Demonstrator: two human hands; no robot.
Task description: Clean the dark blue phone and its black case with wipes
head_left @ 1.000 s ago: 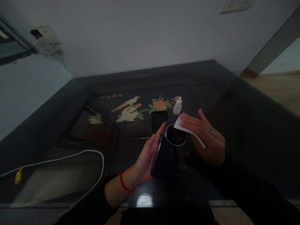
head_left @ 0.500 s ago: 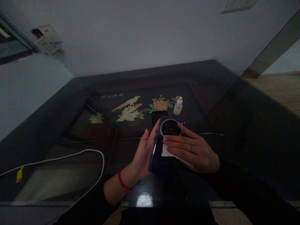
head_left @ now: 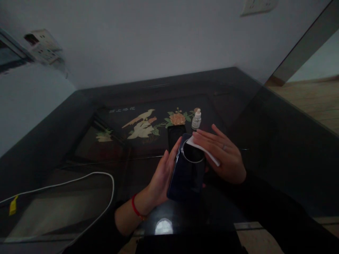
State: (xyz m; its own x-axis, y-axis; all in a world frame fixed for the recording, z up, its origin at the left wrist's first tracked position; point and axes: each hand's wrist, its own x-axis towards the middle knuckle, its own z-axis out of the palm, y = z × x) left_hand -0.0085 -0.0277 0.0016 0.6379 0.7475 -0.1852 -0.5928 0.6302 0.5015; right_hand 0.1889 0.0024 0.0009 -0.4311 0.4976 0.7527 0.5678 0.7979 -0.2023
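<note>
A dark blue smartphone (head_left: 185,180) with a big round camera ring is tilted up above the table, its back towards me. My left hand (head_left: 162,176), with a red cord bracelet at the wrist, is wrapped round its left side and underside. My right hand (head_left: 222,151) presses a folded white wipe (head_left: 203,150) against the camera ring at the phone's upper end; its fingers are held over the wipe. Just behind the phone lies a black phone case (head_left: 176,133), partly hidden. A small clear dropper bottle (head_left: 196,120) with a white cap stands upright beyond my right fingertips.
The dark glossy table (head_left: 148,95) bears a bird-and-flower picture (head_left: 144,123). A white cable (head_left: 79,177) with a yellow tag (head_left: 12,205) runs over its left part. Behind stands a pale wall (head_left: 148,42) with sockets (head_left: 46,46).
My right hand has moved the wipe from the phone's back, below the camera ring, up onto the ring. My left hand still holds the phone. The view has shifted slightly.
</note>
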